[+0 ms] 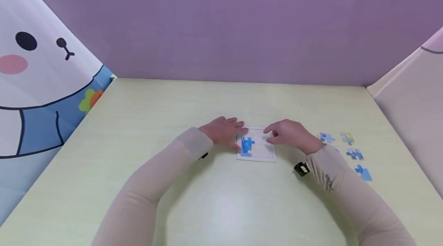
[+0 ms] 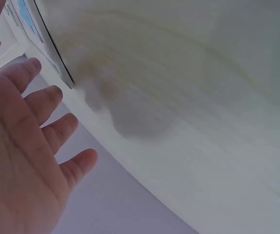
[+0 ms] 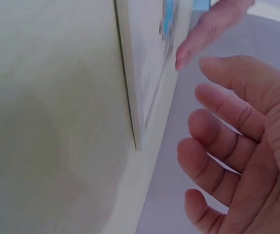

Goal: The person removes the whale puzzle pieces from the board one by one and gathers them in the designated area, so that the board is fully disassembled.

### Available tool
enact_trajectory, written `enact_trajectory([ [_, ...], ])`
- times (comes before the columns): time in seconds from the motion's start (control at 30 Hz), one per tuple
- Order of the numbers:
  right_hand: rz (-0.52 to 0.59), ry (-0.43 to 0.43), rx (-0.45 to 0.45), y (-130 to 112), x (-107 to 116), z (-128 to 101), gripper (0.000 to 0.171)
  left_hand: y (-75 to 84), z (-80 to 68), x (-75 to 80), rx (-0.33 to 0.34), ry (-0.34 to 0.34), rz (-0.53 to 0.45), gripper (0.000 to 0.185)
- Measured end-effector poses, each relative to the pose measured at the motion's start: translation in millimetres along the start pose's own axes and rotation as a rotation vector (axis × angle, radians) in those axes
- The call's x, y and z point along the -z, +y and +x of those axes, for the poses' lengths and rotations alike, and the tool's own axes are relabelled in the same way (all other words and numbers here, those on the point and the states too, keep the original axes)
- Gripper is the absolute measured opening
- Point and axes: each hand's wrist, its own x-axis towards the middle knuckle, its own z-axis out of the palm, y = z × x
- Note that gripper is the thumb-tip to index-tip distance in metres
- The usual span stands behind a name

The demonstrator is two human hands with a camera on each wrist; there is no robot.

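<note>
Left hand [image 1: 223, 130] flat on puzzle tray [image 1: 263, 156] edge; right hand [image 1: 288, 133] relaxed, empty.

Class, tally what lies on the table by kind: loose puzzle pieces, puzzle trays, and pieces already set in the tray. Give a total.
Loose puzzle pieces: 4
Puzzle tray: 1
Blue piece in the tray: 1
Total: 6

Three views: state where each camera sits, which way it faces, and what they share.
Head: above, facing forward and down at the table; both sleeved arms, left hand, right hand.
Left wrist: beside the open left hand, facing the puzzle tray.
Right wrist: beside the right hand, facing the tray.
Shared: the tray, table.
</note>
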Motion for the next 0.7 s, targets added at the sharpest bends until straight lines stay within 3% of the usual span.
enact_trajectory([
  [0.3,-0.123,-0.042,0.013,-20.9,-1.4,8.4,0.030,8.6,6.4,-2.1,0.073,-0.052,0.037,0.083],
  [0.7,-0.178,-0.097,0.029,-31.9,-7.7,15.3,0.035,9.8,5.5,-3.2,0.061,-0.075,0.094,0.081],
])
